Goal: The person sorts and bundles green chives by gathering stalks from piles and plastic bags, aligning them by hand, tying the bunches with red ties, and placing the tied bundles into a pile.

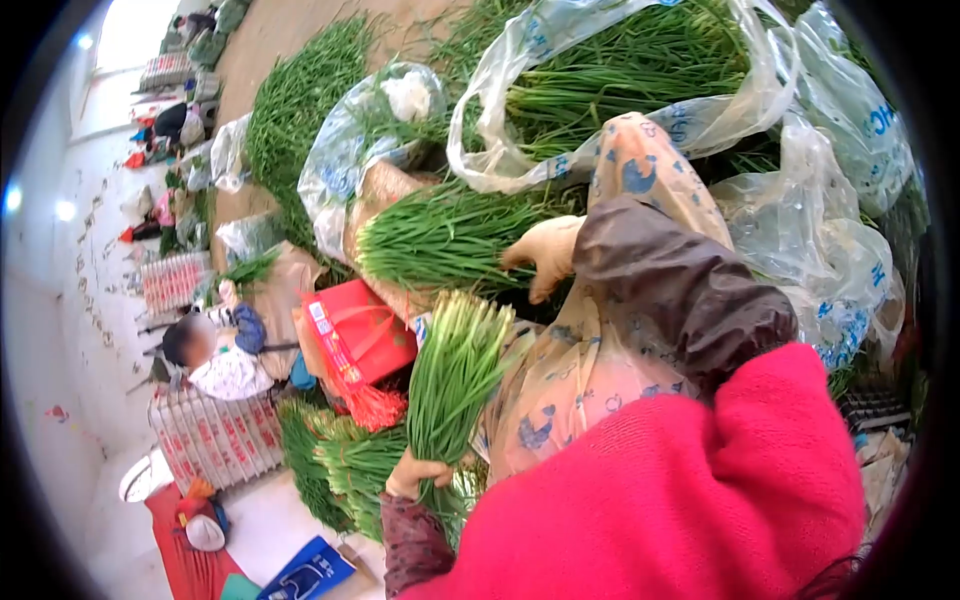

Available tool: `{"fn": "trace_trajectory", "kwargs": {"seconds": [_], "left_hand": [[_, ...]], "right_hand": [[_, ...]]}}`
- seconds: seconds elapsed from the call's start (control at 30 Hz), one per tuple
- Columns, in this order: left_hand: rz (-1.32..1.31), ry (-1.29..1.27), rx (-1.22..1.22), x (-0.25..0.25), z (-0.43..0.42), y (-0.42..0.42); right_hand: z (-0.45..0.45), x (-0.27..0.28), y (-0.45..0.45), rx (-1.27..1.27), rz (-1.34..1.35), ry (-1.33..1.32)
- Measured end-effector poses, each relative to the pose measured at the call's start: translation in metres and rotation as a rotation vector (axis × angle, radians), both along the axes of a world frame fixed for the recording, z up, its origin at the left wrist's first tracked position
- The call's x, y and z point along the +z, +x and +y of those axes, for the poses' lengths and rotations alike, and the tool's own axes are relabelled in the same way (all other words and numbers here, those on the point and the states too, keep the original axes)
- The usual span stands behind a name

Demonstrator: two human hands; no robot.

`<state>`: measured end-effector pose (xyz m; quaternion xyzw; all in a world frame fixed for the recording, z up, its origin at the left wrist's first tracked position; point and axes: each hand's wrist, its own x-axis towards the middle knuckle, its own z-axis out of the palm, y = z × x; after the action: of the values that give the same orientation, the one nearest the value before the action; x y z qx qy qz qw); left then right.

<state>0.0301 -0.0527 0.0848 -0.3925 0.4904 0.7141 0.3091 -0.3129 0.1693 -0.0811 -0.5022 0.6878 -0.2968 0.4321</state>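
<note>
My left hand (425,475) is closed around the lower part of a bunch of garlic chives (455,380), whose pale cut ends point up and away from it. The brown sleeve of my right arm stretches across my lap, and my right hand (550,258) is at the leafy side of a loose pile of chives (440,235). Its thumb and fingers are apart, with the fingertips against the leaves. That pile lies on a tan padded surface (385,205) in front of my knees. Clear plastic with blue prints covers my legs.
A red bag (360,335) stands by the held bunch, with bundled chives (345,460) below it. An open plastic bag (480,150) holds more chives; another heap (305,120) lies on the floor. A person (230,355) sits across, near stacked white-and-red crates (215,430).
</note>
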Motion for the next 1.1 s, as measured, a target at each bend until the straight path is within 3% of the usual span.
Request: {"fn": "trace_trajectory", "kwargs": {"seconds": [0.03,0.07,0.13,0.17,0.27,0.4,0.47,0.6,0.63,0.67,0.73,0.8,0.87,0.93,0.97,1.0,1.1], "left_hand": [[0.025,0.028,-0.014,-0.007,-0.001,0.0],[0.052,0.057,-0.033,-0.014,-0.001,-0.001],[0.081,0.118,0.021,-0.022,0.006,-0.001],[0.11,0.187,0.057,-0.026,0.009,-0.004],[0.172,0.177,0.251,-0.023,0.035,-0.015],[0.245,0.302,0.255,-0.048,0.031,0.005],[0.28,0.331,0.255,-0.053,0.035,0.007],[0.345,0.381,0.362,-0.065,0.035,0.01],[0.388,0.404,0.356,-0.069,0.033,0.008],[0.431,0.427,0.349,-0.071,0.032,0.006],[0.448,0.445,0.34,-0.072,0.028,0.005],[0.51,0.488,0.326,-0.071,0.026,0.004],[0.515,0.478,0.33,-0.066,0.026,0.003],[0.448,0.476,0.287,-0.064,0.027,0.002],[0.408,0.495,0.257,-0.064,0.026,0.002],[0.408,0.399,0.234,-0.053,0.033,-0.006],[0.408,0.217,0.304,-0.042,0.054,-0.017]], "right_hand": [[-0.002,0.018,0.001,-0.004,-0.383,-0.054],[-0.017,-0.001,0.018,-0.105,-0.669,-0.373],[-0.034,0.017,0.029,-0.219,-0.948,-0.348],[-0.041,0.019,0.032,-0.328,-0.981,-0.413],[-0.034,0.033,0.025,-0.599,-0.685,-0.322],[-0.022,0.022,0.01,-0.983,-0.525,-0.311],[-0.017,0.027,-0.002,-0.996,-0.78,-0.269],[-0.01,0.059,0.008,-0.806,-0.669,-0.325],[-0.013,0.054,0.012,-0.74,-0.764,-0.309],[-0.015,0.053,0.018,-0.725,-0.682,-0.287],[-0.013,0.049,0.022,-0.482,-0.242,-0.101],[-0.017,0.073,0.028,-0.198,-0.232,0.09],[-0.029,0.06,0.046,-0.085,-0.261,-0.032],[-0.054,0.021,0.062,-0.019,-0.545,-0.306],[-0.077,-0.016,0.075,-0.013,-1.024,-0.554],[-0.072,0.023,0.073,-0.056,-1.345,-0.615],[-0.079,0.02,0.067,-0.254,-1.577,-0.736]]}}
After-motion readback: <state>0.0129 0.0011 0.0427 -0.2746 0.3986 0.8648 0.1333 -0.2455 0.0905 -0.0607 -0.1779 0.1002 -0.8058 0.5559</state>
